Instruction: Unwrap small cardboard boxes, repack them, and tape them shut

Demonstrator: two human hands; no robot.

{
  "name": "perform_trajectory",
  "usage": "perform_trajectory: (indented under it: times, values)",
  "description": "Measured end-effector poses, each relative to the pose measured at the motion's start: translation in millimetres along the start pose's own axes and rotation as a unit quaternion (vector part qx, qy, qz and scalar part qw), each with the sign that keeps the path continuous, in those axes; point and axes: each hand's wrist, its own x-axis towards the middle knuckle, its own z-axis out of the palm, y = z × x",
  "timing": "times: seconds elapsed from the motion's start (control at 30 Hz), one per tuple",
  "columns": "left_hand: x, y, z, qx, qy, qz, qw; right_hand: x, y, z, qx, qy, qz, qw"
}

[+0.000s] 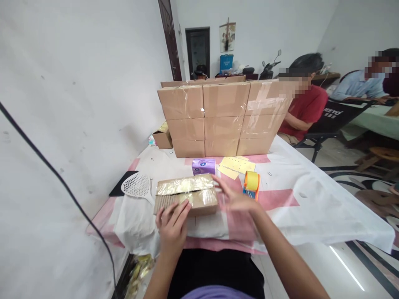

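In the head view, the box lay on the cloth near its front edge, directly before the person, with its long axis running left to right across the table and the right end slightly farther away. The left hand was the nearer: it lay over the front edge, fingers partly bent and close together, fingertips on the top, gripping nothing. The right hand was off the right end, fingers extended toward the far right corner; it appeared open and unloaded, but blur left fingertip contact unclear. From this hand the box lay to the left. The tape stood just beyond the right hand; the purple pack sat just behind the box.
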Motion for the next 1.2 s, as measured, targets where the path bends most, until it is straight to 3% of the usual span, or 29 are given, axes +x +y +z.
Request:
perform_trajectory:
  times: [0.1, 0.2, 0.37, 0.57, 0.7, 0.8, 0.9, 1.03, 1.2]
  values:
    - [-9.9, -11.0, 2.3, -0.02, 0.015, 0.024, 0.999, -29.3, 15.8, 45.8, -0.022, 0.08, -0.003, 0.997]
    - [-13.2, -13.4, 4.7, -0.051, 0.016, 0.063, 0.997, -25.2, 26.0, 66.4, -0.028, 0.136, -0.008, 0.99]
    - [-13.5, -5.1, -5.3, -0.013, 0.003, 0.102, 0.995, -16.4, 32.9, 57.3, -0.01, 0.175, -0.039, 0.984]
    - [-10.2, -13.2, -29.2, 0.092, 0.154, 0.005, 0.984, -62.3, 30.7, 44.4, 0.064, 0.37, 0.069, 0.924]
    - [0.9, -23.4, -34.3, 0.048, 0.156, -0.032, 0.986, -79.9, 12.6, 25.7, 0.014, 0.334, 0.058, 0.941]
    - [20.0, -24.6, -35.3, -0.021, 0.104, -0.035, 0.994, -72.4, 2.9, 22.3, -0.061, 0.298, 0.039, 0.952]
    - [46.0, -21.5, -35.8, -0.046, -0.031, -0.011, 0.998, -56.8, 5.4, 30.3, -0.105, 0.257, 0.014, 0.961]
    - [71.5, -13.3, -27.6, -0.006, -0.192, -0.016, 0.981, -40.0, 16.7, 44.7, -0.118, 0.222, 0.027, 0.968]
    - [82.6, -5.6, -5.4, -0.05, -0.247, -0.079, 0.964, -33.6, 25.4, 54.8, -0.105, 0.22, 0.061, 0.968]
